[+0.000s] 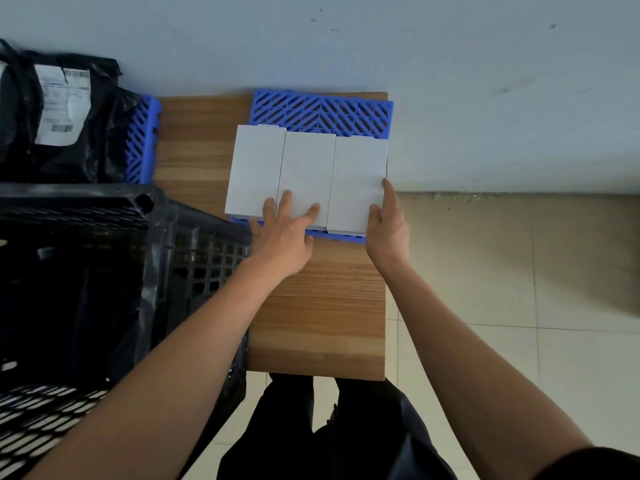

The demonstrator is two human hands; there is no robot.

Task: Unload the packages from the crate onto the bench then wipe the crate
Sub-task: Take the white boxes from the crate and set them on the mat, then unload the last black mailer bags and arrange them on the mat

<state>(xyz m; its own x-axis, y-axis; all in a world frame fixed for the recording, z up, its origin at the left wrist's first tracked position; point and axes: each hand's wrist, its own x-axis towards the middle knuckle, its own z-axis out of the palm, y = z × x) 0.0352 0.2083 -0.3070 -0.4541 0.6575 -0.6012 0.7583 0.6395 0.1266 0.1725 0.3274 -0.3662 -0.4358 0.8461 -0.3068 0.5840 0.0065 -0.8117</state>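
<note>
Three white boxes (306, 178) sit side by side, edges touching, on a blue plastic grid panel (322, 114) at the far end of the worktop (318, 306). The right box's outer edge runs flush with the worktop's right edge, no margin there. The blue panel shows past the boxes on the far side, against the wall (346, 39), and as a thin strip at their near edge.

Left hand (282, 233): fingers straight and spread, pressing flat on the near ends of the left and middle boxes. Right hand (388, 220): fingers wrapped along the right box's outer side, thumb on top, holding it.

Bare wood from the boxes back to the worktop's near edge; narrow bare strip left of the boxes.

Black slatted crate (104, 271) crowds the worktop's left side, its corner near the left hand. Interior dark, contents unreadable, partly cut off by the frame. Beyond it, a black poly mailer with shipping labels (59, 109) lies on a second blue grid panel (142, 140), mostly hidden underneath.

Tiled floor (519, 271) to the right.
</note>
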